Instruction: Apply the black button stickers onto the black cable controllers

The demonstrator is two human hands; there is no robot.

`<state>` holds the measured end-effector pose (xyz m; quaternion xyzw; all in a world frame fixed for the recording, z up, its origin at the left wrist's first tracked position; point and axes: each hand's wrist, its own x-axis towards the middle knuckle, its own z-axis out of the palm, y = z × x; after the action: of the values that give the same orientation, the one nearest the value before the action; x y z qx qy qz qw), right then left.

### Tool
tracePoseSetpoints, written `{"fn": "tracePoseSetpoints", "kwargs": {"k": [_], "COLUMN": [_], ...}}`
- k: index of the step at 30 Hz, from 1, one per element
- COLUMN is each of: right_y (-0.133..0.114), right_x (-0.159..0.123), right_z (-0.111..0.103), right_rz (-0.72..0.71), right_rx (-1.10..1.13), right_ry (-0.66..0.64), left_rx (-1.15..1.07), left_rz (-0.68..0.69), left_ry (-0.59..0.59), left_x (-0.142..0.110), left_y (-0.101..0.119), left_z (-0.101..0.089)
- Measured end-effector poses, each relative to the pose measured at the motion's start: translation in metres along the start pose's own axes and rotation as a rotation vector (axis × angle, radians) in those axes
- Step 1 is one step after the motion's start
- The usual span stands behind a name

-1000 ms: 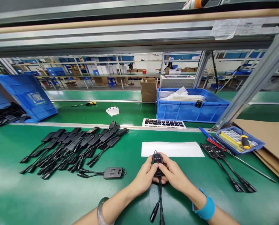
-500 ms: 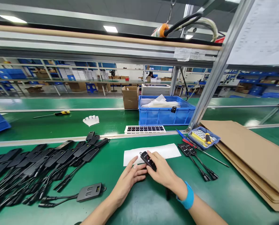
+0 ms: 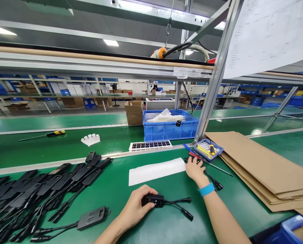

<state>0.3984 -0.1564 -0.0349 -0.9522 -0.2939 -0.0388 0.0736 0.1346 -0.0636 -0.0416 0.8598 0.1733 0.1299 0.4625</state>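
Head camera: looks forward and down from head height;
Green bench [image 3: 108, 191]: nearest, below, with left hand [image 3: 137, 205] and right hand [image 3: 195, 168];
Blue tub [image 3: 169, 132]: farther, ahead;
Metal rail [image 3: 90, 65]: crosses above.

Device pile [image 3: 48, 185] left (cardboard [image 3: 253, 166] right)

black device [image 3: 158, 201], blue wristband [image 3: 206, 189]

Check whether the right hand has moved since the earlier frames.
Yes. The right hand has gone rightward and forward: from the near edge of the white paper strip to beside its right end.
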Motion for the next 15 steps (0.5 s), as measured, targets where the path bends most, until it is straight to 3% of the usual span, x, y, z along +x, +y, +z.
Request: {"fn": "tracePoseSetpoints", "kwargs": {"k": [4, 10, 15], "right_y": [0.02, 0.058, 0.088], "right_x": [-0.017, -0.084, -0.115], "right_z": [-0.004, -0.018, -0.003], "right_rz": [-0.07, -0.33, -0.401], "right_rx": [-0.052, -0.012, 0.366], "right_ry": [-0.054, -0.08, -0.023], "left_rx": [0.079, 0.14, 0.149], "left_rz": [0.09, 0.212, 0.241], "left_ry": [-0.059, -0.174, -0.253], "left_x": [0.001, 0.019, 0.048], "left_y": [0.005, 0.024, 0.04], "left_z": [0.008, 0.041, 0.074]}}
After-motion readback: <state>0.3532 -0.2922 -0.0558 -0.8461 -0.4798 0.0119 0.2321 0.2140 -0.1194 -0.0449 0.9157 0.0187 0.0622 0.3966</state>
